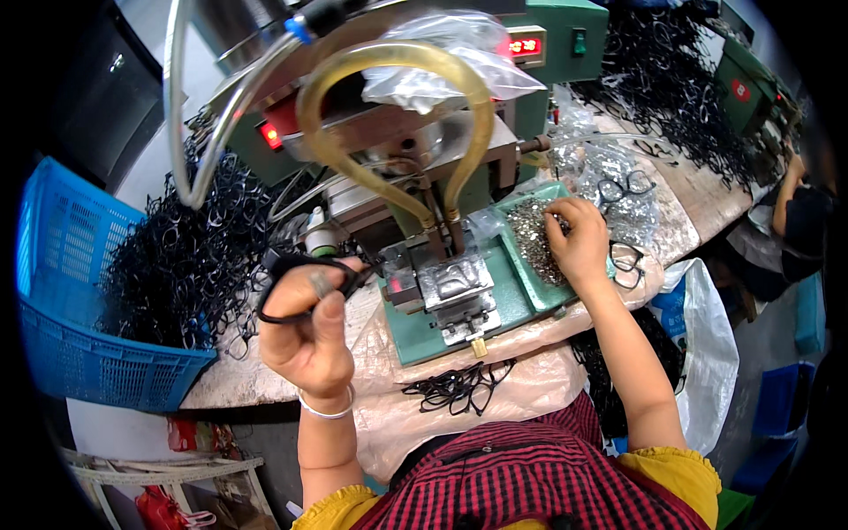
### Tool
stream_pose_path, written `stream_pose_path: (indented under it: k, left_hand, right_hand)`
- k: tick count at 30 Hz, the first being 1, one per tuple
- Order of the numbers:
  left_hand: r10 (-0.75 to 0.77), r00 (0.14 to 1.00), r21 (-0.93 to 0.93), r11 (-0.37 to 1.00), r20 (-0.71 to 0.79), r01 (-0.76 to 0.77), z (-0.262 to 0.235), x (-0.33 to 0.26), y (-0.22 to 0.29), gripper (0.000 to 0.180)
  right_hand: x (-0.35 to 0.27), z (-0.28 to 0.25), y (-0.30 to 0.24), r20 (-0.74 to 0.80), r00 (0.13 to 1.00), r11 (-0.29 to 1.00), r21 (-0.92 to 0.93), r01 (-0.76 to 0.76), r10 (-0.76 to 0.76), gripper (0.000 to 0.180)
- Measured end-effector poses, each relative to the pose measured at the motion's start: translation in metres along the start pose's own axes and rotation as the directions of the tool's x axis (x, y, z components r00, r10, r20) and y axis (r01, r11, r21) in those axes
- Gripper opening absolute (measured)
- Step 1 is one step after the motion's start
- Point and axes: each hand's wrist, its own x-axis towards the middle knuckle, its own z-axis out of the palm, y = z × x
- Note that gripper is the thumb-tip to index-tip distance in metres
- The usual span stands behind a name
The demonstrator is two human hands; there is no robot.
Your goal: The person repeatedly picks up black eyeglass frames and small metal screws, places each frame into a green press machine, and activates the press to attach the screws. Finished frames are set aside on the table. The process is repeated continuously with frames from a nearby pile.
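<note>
My left hand (305, 340) is closed around a black eyeglass frame (352, 281), raised just left of the machine's metal fixture (455, 281). Over a green tray (523, 281), my right hand (579, 237) has its fingers curled, their tips at a heap of small metal parts (532, 237). Whatever is between those fingertips is too small to make out. A thick yellowish hose (481, 97) loops down to the nozzles above the fixture.
A blue crate (106, 344) and a big pile of black frames (185, 256) stand at the left. Several frames (459, 387) lie before the fixture. Plastic bags (609, 168) and loose glasses (627, 265) are on the right. Another person (791, 190) sits at far right.
</note>
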Motion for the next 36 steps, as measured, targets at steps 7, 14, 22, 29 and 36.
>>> stream_pose_path:
  k: [7, 14, 22, 29, 36]
  left_hand:
    - [-0.289, 0.944, 0.063, 0.951, -0.16, 0.302, -0.032, -0.056, -0.005, 0.012]
    - [0.106, 0.994, -0.004, 0.994, 0.007, -0.106, -0.011, -0.014, 0.026, 0.013]
    - [-0.037, 0.998, -0.082, 0.996, -0.057, 0.032, -0.001, 0.026, 0.0, 0.014]
    - [-0.104, 0.989, -0.092, 0.991, -0.107, 0.094, 0.0, 0.018, 0.004, 0.013]
    - [-0.063, 0.996, -0.085, 0.995, -0.055, 0.058, 0.001, 0.021, 0.003, 0.015]
  right_hand:
    - [-0.002, -0.018, -0.028, 0.152, 0.939, 0.882, 0.324, -0.342, 0.308, 0.011]
    - [0.001, -0.006, -0.113, 0.111, 0.992, 0.703, 0.701, -0.118, 0.056, 0.011]
    - [-0.01, 0.0, -0.131, 0.192, 0.969, 0.486, 0.839, -0.245, 0.157, 0.044]
    - [-0.012, 0.001, -0.135, 0.315, 0.924, 0.295, 0.881, -0.37, 0.219, 0.045]
    - [-0.01, -0.008, -0.144, 0.392, 0.882, 0.243, 0.858, -0.453, 0.262, 0.05]
